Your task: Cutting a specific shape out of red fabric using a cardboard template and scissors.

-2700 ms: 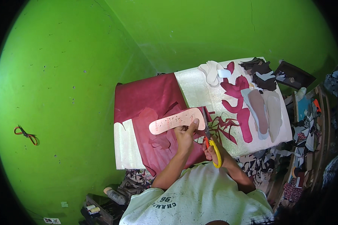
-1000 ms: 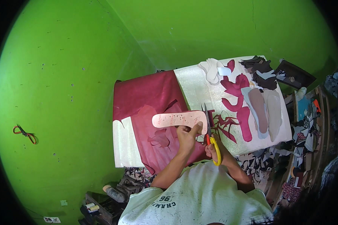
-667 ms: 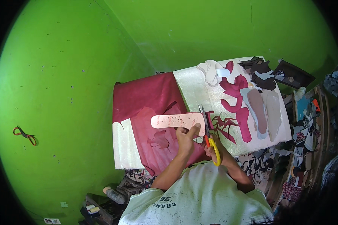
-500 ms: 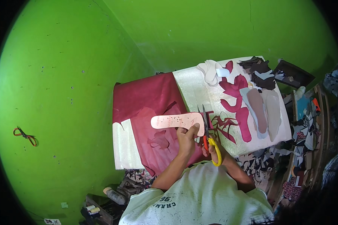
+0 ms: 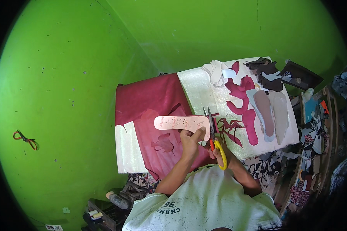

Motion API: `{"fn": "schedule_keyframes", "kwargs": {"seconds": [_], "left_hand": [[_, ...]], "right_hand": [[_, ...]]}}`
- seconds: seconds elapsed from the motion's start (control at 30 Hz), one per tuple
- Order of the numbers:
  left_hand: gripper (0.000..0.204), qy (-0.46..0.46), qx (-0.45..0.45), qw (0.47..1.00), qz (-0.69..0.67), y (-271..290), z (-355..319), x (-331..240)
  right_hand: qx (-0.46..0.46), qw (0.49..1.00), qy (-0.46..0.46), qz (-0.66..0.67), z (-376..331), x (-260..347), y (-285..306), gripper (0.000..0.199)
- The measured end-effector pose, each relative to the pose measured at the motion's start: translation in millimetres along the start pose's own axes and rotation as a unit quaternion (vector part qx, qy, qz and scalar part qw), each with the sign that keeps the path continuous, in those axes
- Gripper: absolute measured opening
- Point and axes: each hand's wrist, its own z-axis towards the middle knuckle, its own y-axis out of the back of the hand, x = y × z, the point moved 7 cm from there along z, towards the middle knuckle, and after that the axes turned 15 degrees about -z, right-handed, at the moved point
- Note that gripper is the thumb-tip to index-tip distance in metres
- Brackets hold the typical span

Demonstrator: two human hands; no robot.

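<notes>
A pale pink insole-shaped piece (image 5: 171, 123), dotted with small holes and markings, lies level above the table. My left hand (image 5: 190, 144) grips its right end from below, thumb on top. In my right hand (image 5: 227, 152) are scissors (image 5: 221, 157) with yellow and red handles. Their blades point away from me, slightly apart, alongside the insole's right end. Whether they bite into any material cannot be made out. Beneath the insole spreads dark red sheet material (image 5: 150, 96), with a small loose cut piece (image 5: 164, 144) on it. Thin red offcuts (image 5: 231, 126) lie right of the scissors.
The white-topped table (image 5: 198, 88) bears red cut shapes (image 5: 250, 127), grey and brown soles (image 5: 265, 111), white soles (image 5: 214, 73) and dark pieces (image 5: 268, 73). Right of it stands a wooden rack (image 5: 297, 181) with scraps. Other scissors (image 5: 26, 140) hang on the green wall.
Almost nothing differs. The insole and the scissors have shifted very slightly, and both hands keep their hold.
</notes>
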Motion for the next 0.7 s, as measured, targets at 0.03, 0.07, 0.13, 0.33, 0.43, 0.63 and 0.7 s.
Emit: {"fn": "schedule_keyframes", "kwargs": {"seconds": [0.03, 0.07, 0.13, 0.33, 0.43, 0.63, 0.7], "left_hand": [[0.022, -0.008, 0.003, 1.000, -0.003, 1.0, 0.5, -0.5], [0.022, -0.017, 0.006, 1.000, -0.006, 1.8, 0.9, -1.3], [0.022, -0.012, 0.009, 1.000, -0.006, 2.4, 0.8, -0.8], [0.021, 0.006, 0.027, 1.000, 0.014, -3.8, -2.0, -1.0], [0.020, 0.004, 0.031, 0.999, 0.013, -5.9, -3.0, -1.6], [0.020, 0.003, 0.047, 0.999, 0.014, -7.5, -4.1, 0.7], [0.020, 0.003, 0.049, 0.999, 0.016, -6.1, -3.9, 1.2]], "right_hand": [[0.001, 1.000, 0.000, 0.001, 0.0, 4.4, 0.0, 0.061], [0.022, 0.996, -0.032, 0.079, -1.1, 7.3, -1.9, 0.059], [0.041, 0.985, -0.066, 0.156, -3.1, 7.2, -4.3, 0.057], [0.006, 0.987, -0.010, 0.160, -1.0, 19.8, 0.6, 0.062], [0.031, 0.982, -0.047, 0.181, -3.8, 10.8, 0.2, 0.066], [-0.023, 0.989, -0.014, 0.145, 1.2, 19.5, 8.6, 0.067], [0.031, 0.958, -0.113, 0.260, -4.2, 8.1, 0.2, 0.063]]}}
